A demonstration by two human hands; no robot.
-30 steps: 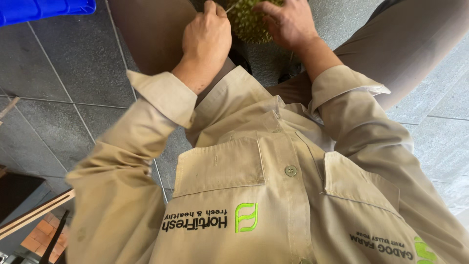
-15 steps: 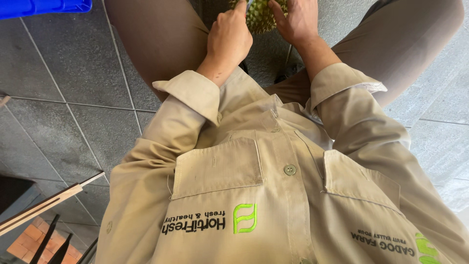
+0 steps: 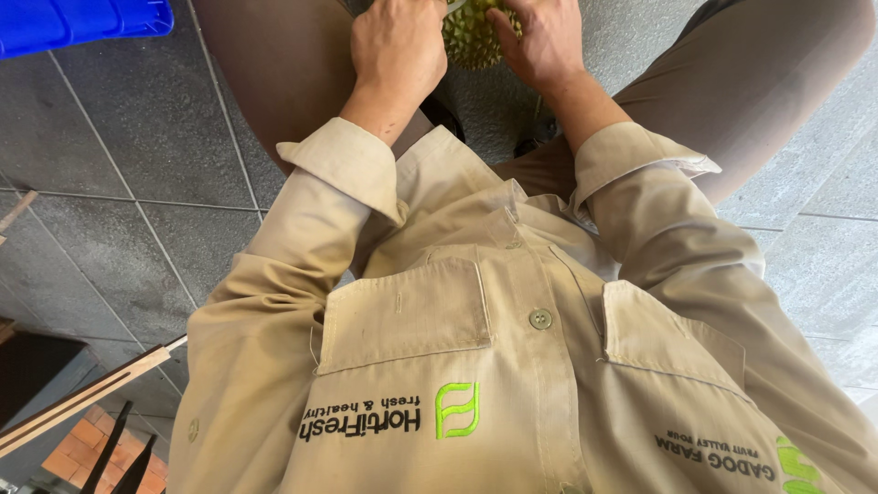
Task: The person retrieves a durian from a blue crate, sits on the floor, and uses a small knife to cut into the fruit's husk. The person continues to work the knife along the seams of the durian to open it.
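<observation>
Two embroidered labels on beige shirt (image 3: pixel 512 384): dark lettering with bright green emblem (image 3: pixel 456 409) on each chest pocket (image 3: pixel 402 316).

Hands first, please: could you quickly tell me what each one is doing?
Left hand: closed on the spiky green fruit.
Right hand: closed on the same fruit.

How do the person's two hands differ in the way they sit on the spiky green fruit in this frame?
The left hand shows its whole back, with its fingers curled over the spiky green fruit out of sight; the right hand shows its thumb pressed on the fruit's spines. The left hand covers the fruit's left side, the right hand its right side. Both are bare, touch the fruit near the top edge, and come out of tan shirt cuffs.
</observation>
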